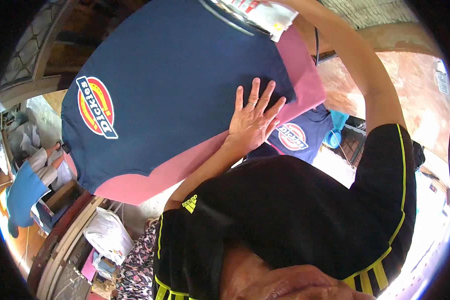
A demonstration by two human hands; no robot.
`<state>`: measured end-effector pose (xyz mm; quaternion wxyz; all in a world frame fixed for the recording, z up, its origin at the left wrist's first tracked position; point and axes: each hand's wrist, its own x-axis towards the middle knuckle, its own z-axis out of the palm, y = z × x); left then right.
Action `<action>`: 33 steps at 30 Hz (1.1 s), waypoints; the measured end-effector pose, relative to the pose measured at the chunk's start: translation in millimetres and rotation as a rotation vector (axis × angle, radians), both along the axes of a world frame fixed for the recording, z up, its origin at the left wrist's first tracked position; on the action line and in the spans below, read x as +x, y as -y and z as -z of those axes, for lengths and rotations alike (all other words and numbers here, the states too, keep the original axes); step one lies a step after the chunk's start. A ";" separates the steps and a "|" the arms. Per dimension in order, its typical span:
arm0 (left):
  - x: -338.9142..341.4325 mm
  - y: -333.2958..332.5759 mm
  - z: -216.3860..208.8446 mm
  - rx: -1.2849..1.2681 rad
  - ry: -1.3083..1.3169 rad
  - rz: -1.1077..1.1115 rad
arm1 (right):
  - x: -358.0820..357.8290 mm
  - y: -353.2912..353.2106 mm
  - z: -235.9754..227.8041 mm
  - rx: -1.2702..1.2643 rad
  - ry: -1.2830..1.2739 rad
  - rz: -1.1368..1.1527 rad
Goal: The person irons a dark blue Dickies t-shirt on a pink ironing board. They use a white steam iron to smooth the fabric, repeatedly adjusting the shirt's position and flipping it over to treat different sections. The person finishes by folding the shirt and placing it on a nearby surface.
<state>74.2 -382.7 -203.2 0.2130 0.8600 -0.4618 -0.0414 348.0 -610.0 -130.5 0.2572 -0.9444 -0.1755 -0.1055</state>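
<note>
One broad, padded board covered in pink fabric [305, 65] is shown, angled across the view, with its border exposed at the right and along the lower edge. Over it a dark navy cotton T-shirt [185, 85] is spread, mostly flat. Below the board's right end, a second dark blue garment [313, 129] can be seen. At the upper edge, partly cut off, a white-and-silver appliance with a curved metal rim [257, 17], apparently an iron, is placed at the T-shirt's far side; whether the cloth is touched by it cannot be made out. The left hand [250, 120] is laid palm down near the T-shirt's right corner, fingers spread, nothing gripped. The right hand is hidden beyond the upper edge, so the state of its grip cannot be judged.

For good work, the fabric is best held taut by the flat palm, creases eased outward, and fingers kept well away from the metal rim; heat should probably not be rested on the print.

On the T-shirt, a large red, yellow and white logo [98, 107] with a lettered dark band is carried. A smaller round red-and-white print [291, 137] is borne by the second garment.
</note>
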 end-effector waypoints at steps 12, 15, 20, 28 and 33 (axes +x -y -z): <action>-34.5 32.7 6.2 -0.156 -0.100 0.137 | -99.3 -55.7 -45.8 0.021 -0.429 0.118; -47.8 15.4 18.0 -0.414 -0.281 0.142 | -147.4 -49.5 -7.7 -0.064 -0.230 -0.019; -35.2 -81.9 8.6 -0.371 0.081 -0.289 | -239.2 -51.5 -13.0 0.244 -0.346 -0.098; -55.4 -219.5 29.9 0.168 0.269 -1.048 | -177.6 -109.2 6.2 0.099 -0.171 -0.338; -72.6 -236.7 38.9 0.185 0.265 -1.105 | -203.2 -172.1 -19.9 0.278 -0.534 -0.227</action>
